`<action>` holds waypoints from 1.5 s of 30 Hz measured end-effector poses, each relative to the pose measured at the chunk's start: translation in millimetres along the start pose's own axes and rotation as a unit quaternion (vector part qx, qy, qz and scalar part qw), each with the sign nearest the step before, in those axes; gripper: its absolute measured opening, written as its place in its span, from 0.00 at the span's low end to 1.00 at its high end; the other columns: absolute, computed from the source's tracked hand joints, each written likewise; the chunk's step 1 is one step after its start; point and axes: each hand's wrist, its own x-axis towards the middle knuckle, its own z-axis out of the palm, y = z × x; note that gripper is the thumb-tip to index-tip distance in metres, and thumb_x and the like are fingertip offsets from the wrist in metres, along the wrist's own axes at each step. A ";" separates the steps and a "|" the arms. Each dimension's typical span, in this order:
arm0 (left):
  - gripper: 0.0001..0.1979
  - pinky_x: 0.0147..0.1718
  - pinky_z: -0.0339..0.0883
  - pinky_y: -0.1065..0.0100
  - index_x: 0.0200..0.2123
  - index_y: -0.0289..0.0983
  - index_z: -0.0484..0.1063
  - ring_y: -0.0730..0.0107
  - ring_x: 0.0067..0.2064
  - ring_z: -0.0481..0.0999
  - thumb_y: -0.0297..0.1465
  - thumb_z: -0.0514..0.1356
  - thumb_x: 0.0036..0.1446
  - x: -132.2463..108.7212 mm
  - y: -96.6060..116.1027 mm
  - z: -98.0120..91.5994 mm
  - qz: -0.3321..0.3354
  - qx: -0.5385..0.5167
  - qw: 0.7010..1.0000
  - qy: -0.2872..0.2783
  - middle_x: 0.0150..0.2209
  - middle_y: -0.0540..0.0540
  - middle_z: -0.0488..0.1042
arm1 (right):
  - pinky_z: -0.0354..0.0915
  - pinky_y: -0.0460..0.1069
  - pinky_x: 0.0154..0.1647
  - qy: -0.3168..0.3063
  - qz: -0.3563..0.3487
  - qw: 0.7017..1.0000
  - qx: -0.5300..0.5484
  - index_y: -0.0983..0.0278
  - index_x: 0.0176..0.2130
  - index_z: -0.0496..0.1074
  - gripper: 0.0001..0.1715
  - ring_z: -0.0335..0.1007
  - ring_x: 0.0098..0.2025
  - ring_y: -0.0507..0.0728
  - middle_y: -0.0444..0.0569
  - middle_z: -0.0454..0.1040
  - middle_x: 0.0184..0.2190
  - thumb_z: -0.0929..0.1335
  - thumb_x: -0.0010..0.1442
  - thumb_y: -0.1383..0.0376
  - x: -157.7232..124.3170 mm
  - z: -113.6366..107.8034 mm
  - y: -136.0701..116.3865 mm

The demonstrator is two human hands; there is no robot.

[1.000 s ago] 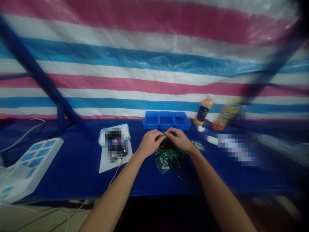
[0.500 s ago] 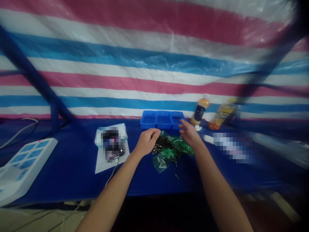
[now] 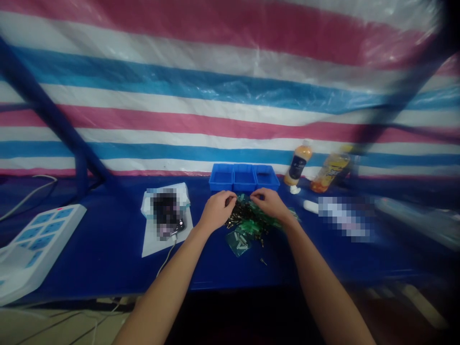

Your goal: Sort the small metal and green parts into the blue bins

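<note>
The left hand [image 3: 217, 211], curled narrow, touches the left of a heap of brass pins and green plastic bags [image 3: 247, 223] on the blue counter [image 3: 108, 268]. The right hand [image 3: 270, 204], also curled, touches its top; whether either holds anything is unclear.

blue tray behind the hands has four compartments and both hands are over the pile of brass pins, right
Not four: the blue plastic tray behind the hands has three compartments, as the head view shows. The rest stands: the left hand and the right hand are both over the pile of brass pins.
</note>
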 end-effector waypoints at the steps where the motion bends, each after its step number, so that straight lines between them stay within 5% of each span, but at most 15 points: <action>1: 0.10 0.37 0.65 0.65 0.41 0.41 0.77 0.65 0.35 0.74 0.34 0.56 0.62 0.1 0.0 -0.1 -0.002 0.005 1.000 0.000 0.34 0.47 0.77 | 0.60 0.52 0.43 -0.015 -0.011 0.998 -0.064 0.60 0.38 0.80 0.13 0.68 0.40 0.59 0.50 0.77 0.36 0.67 0.60 0.58 -1.3 3.3 -3.8; 6: 0.10 0.37 0.65 0.65 0.41 0.41 0.76 0.65 0.36 0.75 0.33 0.56 0.62 -0.1 0.7 1.4 -0.001 0.011 1.000 -0.009 0.35 0.47 0.77 | 0.57 0.56 0.45 -0.060 0.005 0.975 -0.213 0.54 0.42 0.80 0.15 0.63 0.47 0.64 0.52 0.75 0.44 0.66 0.62 0.55 -4.5 14.1 -13.1; 23: 0.10 0.37 0.66 0.65 0.41 0.41 0.76 0.65 0.36 0.75 0.34 0.55 0.62 -2.0 3.7 0.8 -0.010 0.010 1.000 -0.023 0.35 0.48 0.77 | 0.51 0.58 0.47 -0.066 0.015 0.978 -0.200 0.55 0.41 0.79 0.12 0.61 0.49 0.64 0.51 0.76 0.45 0.67 0.61 0.57 -5.9 17.2 -13.0; 30: 0.13 0.38 0.65 0.65 0.42 0.41 0.76 0.64 0.36 0.74 0.38 0.54 0.64 -1.5 6.3 -0.8 -0.003 -0.010 1.000 -0.012 0.34 0.47 0.77 | 0.57 0.58 0.53 0.007 -0.009 1.000 0.003 0.58 0.44 0.77 0.11 0.71 0.47 0.61 0.48 0.80 0.39 0.66 0.63 0.60 -4.3 9.2 -23.2; 34: 0.17 0.39 0.64 0.65 0.38 0.40 0.77 0.63 0.37 0.74 0.42 0.51 0.65 -0.9 9.0 -1.8 -0.007 -0.009 1.000 -0.008 0.33 0.46 0.76 | 0.65 0.53 0.49 -0.003 -0.064 0.984 0.165 0.61 0.43 0.77 0.13 0.76 0.43 0.58 0.49 0.80 0.40 0.69 0.60 0.58 -5.9 7.9 -32.0; 45: 0.17 0.31 0.62 0.70 0.38 0.37 0.76 0.69 0.31 0.71 0.43 0.55 0.63 -0.8 11.3 -2.7 -0.048 -0.148 0.988 -0.021 0.30 0.49 0.75 | 0.66 0.52 0.48 0.008 -0.105 0.976 0.189 0.59 0.39 0.80 0.12 0.75 0.42 0.58 0.49 0.81 0.39 0.69 0.60 0.56 -7.5 7.9 -39.0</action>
